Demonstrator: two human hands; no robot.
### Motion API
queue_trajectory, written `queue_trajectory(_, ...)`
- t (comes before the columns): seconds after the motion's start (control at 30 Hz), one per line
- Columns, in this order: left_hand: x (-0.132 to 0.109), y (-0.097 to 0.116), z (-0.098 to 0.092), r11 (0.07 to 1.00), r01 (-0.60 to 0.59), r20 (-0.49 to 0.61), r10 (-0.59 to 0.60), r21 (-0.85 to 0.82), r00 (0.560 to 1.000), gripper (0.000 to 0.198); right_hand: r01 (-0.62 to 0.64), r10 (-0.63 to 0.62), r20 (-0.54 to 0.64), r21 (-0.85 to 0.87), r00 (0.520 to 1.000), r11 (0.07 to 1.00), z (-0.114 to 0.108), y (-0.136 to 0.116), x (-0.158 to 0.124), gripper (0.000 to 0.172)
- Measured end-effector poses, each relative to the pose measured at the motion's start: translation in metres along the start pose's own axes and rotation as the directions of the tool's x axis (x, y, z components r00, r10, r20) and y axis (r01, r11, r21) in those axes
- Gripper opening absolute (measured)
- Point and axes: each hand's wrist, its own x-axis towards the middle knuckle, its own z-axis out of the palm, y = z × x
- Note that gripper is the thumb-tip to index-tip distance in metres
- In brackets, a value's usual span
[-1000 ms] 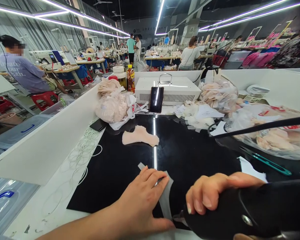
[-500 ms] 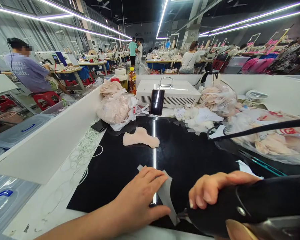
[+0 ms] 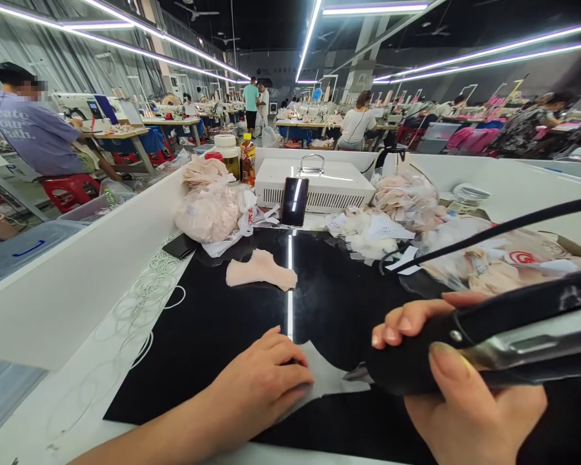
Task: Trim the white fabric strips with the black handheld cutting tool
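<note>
A thin grey-white cut piece of sheet (image 3: 322, 369) lies on the black work mat (image 3: 213, 352). My left hand (image 3: 259, 381) presses its left part down with bent fingers, which hide that end. My right hand (image 3: 484, 413) is closed round a black hand-held tool (image 3: 411, 365) with a pointed metal tip. This tip touches, or almost touches, the right end of the sheet piece. Farther up the mat rests a pale peach fabric piece (image 3: 261, 270), apart from both hands.
A black cable (image 3: 503, 229) arches over the right side. Behind the mat stand a white vented metal box (image 3: 314, 184) and a phone (image 3: 295, 201). Bagged fabric (image 3: 213, 210) sits at the back left, with thin white cords (image 3: 145, 284) along the left wall.
The sheet piece has turned, its tool-side end swinging up and right. The tool has tilted and risen, showing my right thumb. My left fingers have curled in. The whole view has shifted slightly.
</note>
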Motion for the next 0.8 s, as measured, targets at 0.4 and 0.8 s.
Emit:
queue_trajectory(0.4,0.005,0.003,-0.006,0.995,0.083,0.116,-0.076,-0.058,0.990,0.022,-0.041,0.034,0.205,0.032,0.978,0.999,0.010,0.005,-0.024,0.030)
queue_trajectory(0.8,0.002,0.003,-0.009,0.984,0.151,0.194,-0.131,-0.092,0.972,0.037,-0.015,0.015,0.122,0.003,0.992,1.000,-0.001,0.015,-0.011,0.030)
